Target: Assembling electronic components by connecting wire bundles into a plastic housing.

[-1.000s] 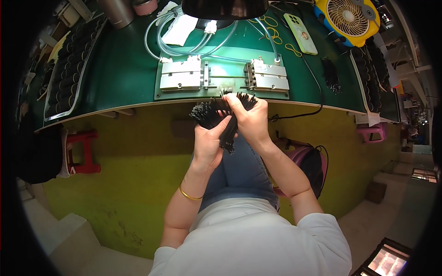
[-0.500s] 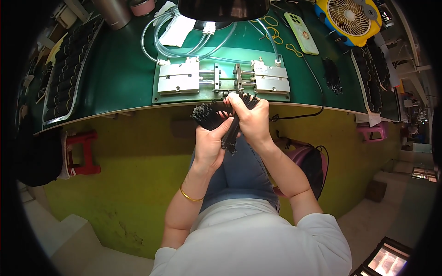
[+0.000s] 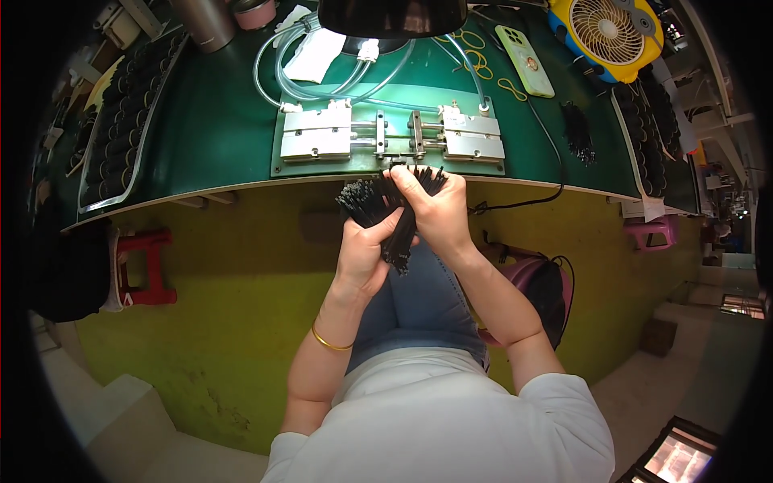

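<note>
Just off the table's front edge, my left hand [image 3: 361, 251] grips a thick bundle of thin black strands [image 3: 364, 201], its thumb laid across them. The strands look like short cables; their cut ends fan out at the upper left and poke out below. My right hand [image 3: 439, 205] is closed on the right part of the same black strands, thumb on top and pointing toward the table. Both hands nearly touch each other. Right beyond them stands a fixture with two silver pneumatic cylinders [image 3: 316, 134] on a green base plate [image 3: 322, 168].
Clear air hoses [image 3: 278, 72] loop behind the fixture under a black lamp [image 3: 392, 16]. Trays of black bundles [image 3: 121, 133] stand left and right. A phone [image 3: 525, 63], yellow rubber bands [image 3: 475, 60], a loose black bundle [image 3: 577, 129] and a fan [image 3: 608, 36] lie rightward.
My hands have shifted very slightly, with the strands still held in both. The left hand has moved a little left, and the bundle's lower ends tilt a bit leftward.
</note>
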{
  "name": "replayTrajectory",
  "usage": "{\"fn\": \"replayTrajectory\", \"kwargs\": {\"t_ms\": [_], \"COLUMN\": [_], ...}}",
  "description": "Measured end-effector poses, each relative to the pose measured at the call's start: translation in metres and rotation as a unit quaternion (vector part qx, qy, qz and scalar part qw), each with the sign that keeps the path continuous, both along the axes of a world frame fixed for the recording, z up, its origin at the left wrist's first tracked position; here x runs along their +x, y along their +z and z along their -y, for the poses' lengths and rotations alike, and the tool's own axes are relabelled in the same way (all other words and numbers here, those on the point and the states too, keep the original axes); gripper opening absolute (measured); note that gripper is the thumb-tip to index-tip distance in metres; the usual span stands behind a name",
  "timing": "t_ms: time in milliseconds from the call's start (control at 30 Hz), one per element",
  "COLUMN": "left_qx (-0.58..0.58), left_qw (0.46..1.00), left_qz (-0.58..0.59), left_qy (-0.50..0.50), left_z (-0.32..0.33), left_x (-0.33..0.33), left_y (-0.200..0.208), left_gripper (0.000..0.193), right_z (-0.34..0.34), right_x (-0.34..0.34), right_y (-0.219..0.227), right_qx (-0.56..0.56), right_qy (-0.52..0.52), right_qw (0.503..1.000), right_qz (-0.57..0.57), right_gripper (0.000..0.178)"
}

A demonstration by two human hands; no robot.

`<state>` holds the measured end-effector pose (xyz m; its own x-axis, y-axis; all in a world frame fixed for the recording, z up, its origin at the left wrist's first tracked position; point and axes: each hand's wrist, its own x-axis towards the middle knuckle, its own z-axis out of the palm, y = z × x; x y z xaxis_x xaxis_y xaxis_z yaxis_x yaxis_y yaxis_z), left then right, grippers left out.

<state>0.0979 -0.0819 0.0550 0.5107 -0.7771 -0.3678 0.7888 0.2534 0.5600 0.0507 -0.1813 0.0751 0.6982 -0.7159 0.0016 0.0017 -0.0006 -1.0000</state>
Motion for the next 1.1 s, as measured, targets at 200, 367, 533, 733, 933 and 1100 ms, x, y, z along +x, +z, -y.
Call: {"fn": "replayTrajectory", "kwargs": {"t_ms": [200,367,533,733,933,1100], "left_qx": [0.005,0.007,0.0,-0.004,-0.009,0.01], "left_qw": [1.0,0.999,1.0,1.0,1.0,1.0], "left_qz": [0.007,-0.036,-0.021,-0.007,-0.014,-0.014], "left_qy": [-0.027,-0.01,0.004,0.002,0.001,0.019], "left_z": [-0.002,-0.001,0.002,0.004,0.004,0.002], "left_x": [0.002,-0.002,-0.002,-0.002,-0.002,-0.002], "left_y": [-0.004,-0.005,-0.007,-0.007,-0.005,0.003], "left_gripper": [0.01,0.01,0.009,0.009,0.01,0.01], "right_z": [-0.004,-0.001,0.001,0.005,0.004,0.004], "right_x": [-0.001,0.001,0.004,0.005,0.005,0.001], "right_y": [0.004,-0.001,-0.003,0.003,0.003,0.005], "right_qx": [0.036,0.039,0.065,0.105,0.117,0.031], "right_qy": [0.005,-0.016,-0.023,-0.024,-0.031,-0.005], "right_qw": [0.999,0.999,0.998,0.994,0.993,0.999], "right_qz": [0.003,0.009,-0.013,-0.032,0.0,-0.034], "right_gripper": [0.015,0.016,0.017,0.018,0.017,0.017]}}
